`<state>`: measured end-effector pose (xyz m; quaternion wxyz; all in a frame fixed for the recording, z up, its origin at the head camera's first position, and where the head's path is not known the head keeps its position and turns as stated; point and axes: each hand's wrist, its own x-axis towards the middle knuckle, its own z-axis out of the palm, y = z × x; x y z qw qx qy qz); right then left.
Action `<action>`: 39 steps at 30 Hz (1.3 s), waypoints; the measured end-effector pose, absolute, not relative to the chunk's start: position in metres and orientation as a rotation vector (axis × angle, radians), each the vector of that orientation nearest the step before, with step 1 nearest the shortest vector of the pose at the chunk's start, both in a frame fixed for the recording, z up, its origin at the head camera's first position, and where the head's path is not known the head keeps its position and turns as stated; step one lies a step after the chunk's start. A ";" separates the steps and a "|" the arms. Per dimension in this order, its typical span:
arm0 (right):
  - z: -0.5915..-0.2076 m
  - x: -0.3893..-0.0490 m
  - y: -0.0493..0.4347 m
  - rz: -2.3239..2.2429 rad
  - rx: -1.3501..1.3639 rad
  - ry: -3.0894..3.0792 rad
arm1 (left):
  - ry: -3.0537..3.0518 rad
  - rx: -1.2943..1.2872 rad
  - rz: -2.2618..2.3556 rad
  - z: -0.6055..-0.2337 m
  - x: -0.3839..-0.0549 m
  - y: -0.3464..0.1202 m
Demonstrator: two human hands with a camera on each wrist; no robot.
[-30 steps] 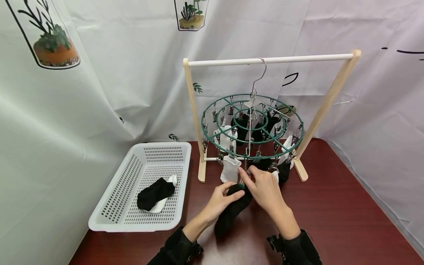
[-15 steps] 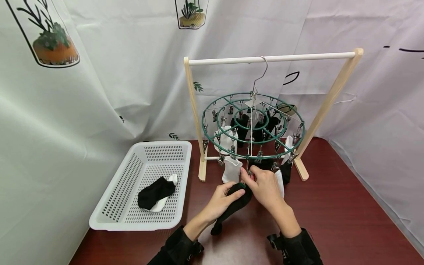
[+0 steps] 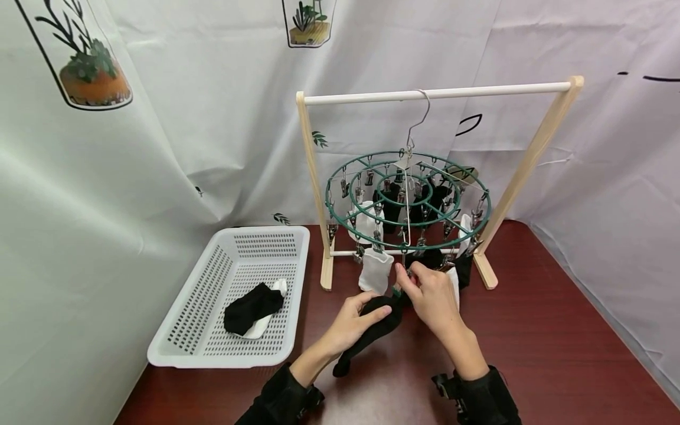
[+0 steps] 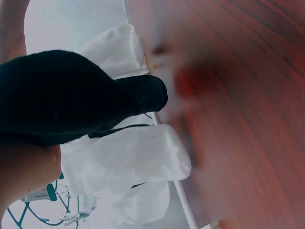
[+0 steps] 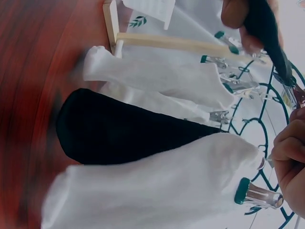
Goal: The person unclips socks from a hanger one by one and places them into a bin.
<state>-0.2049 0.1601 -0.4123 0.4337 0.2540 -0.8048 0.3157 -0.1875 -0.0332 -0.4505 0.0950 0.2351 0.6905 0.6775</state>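
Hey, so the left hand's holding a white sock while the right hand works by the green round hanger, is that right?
Not quite: the head view shows the sock in the left hand is black, not white. The right hand is indeed by the green round hanger.

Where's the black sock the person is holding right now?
In the head view, the black sock is in the left hand, below the green hanger and to the right of the white basket.
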 end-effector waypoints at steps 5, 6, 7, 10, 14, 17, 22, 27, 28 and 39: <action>-0.413 -0.206 0.163 0.781 0.602 -2.018 | 2.112 0.712 1.985 -0.441 -0.184 -0.040; -0.413 -0.206 0.163 0.783 0.601 -2.020 | 2.121 0.716 1.986 -0.438 -0.184 -0.041; -0.413 -0.206 0.163 0.786 0.601 -2.022 | 2.130 0.719 1.989 -0.435 -0.184 -0.043; -0.414 -0.207 0.163 0.779 0.600 -2.022 | 2.164 0.701 2.008 -0.420 -0.184 -0.049; -0.414 -0.207 0.165 0.772 0.604 -2.019 | 2.242 0.678 2.038 -0.393 -0.187 -0.061; -0.414 -0.207 0.166 0.787 0.607 -2.022 | 2.312 0.674 2.061 -0.372 -0.192 -0.073; -0.414 -0.206 0.167 0.818 0.618 -2.036 | 2.457 0.665 2.064 -0.346 -0.207 -0.098; -0.415 -0.204 0.167 0.842 0.608 -2.054 | 2.685 0.626 1.922 -0.336 -0.226 -0.122; -0.415 -0.204 0.166 0.842 0.606 -2.057 | 2.749 0.607 1.854 -0.335 -0.229 -0.127; -0.416 -0.203 0.167 0.843 0.608 -2.057 | 3.121 0.411 1.016 -0.390 -0.289 -0.184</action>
